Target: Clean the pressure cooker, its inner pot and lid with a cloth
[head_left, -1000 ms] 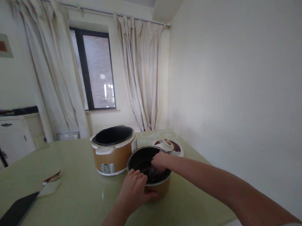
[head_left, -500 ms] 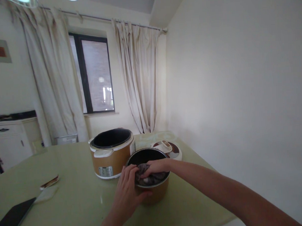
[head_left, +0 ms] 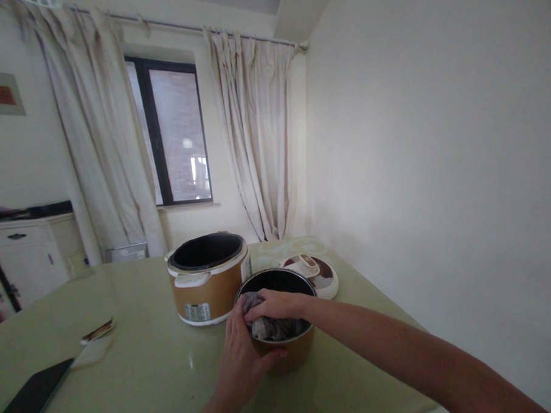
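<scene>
A round inner pot (head_left: 295,355), gold outside and dark inside, tips a little toward me on the table. My left hand (head_left: 242,349) grips its left side, with fingers at the rim and thumb on the front wall. Inside the pot my right hand (head_left: 271,306) has its fingers closed on a crumpled grey cloth (head_left: 281,329), pressed at the left part of the rim. Just behind and to the left is the gold and white cooker body (head_left: 218,298), its top uncovered. The white and brown lid (head_left: 327,280) lies behind the pot, partly hidden by it.
The pale green glossy table (head_left: 141,370) meets the white wall on the right. At its left lie a dark flat board (head_left: 35,393) and a small brown and white item (head_left: 97,331). Further back are a white cabinet (head_left: 35,247), curtains (head_left: 265,128) and a window.
My right hand and the cloth have shifted left and up toward the pot's left rim. The whole view has moved slightly, so the pot appears a little further right.
</scene>
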Demonstrator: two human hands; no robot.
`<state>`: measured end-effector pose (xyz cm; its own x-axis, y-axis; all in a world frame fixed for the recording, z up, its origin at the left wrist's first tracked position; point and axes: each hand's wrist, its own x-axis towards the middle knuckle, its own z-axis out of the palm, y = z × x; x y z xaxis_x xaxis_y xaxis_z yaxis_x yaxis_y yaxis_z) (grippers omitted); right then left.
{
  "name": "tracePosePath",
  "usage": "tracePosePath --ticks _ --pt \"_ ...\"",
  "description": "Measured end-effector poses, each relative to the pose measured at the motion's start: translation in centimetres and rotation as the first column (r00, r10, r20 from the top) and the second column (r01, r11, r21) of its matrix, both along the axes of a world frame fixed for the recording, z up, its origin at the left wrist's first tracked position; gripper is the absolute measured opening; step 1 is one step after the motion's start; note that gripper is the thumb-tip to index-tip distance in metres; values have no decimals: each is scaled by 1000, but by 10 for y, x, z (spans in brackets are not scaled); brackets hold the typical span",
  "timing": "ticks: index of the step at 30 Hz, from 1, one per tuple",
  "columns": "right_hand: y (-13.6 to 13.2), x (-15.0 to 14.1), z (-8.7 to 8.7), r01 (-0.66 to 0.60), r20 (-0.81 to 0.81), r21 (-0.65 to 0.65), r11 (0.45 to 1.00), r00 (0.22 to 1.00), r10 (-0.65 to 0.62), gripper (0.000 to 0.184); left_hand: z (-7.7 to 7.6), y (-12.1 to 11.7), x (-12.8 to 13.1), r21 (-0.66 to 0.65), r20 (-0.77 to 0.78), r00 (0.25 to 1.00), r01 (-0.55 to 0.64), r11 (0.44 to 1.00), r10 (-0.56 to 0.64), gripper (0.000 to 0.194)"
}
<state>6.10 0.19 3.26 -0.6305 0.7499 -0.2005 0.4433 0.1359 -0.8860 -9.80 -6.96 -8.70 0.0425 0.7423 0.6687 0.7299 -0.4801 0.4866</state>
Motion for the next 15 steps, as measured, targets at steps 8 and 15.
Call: tracePosePath --ticks 8,15 --pt "0 37 14 -428 656 207 880 728 200 34 23 -8 -16 -78 -97 992 71 994 -79 88" --pt "29 42 -10 -815 901 431 387 412 -135 13 29 -7 -11 -14 -77 986 148 989 -148 51"
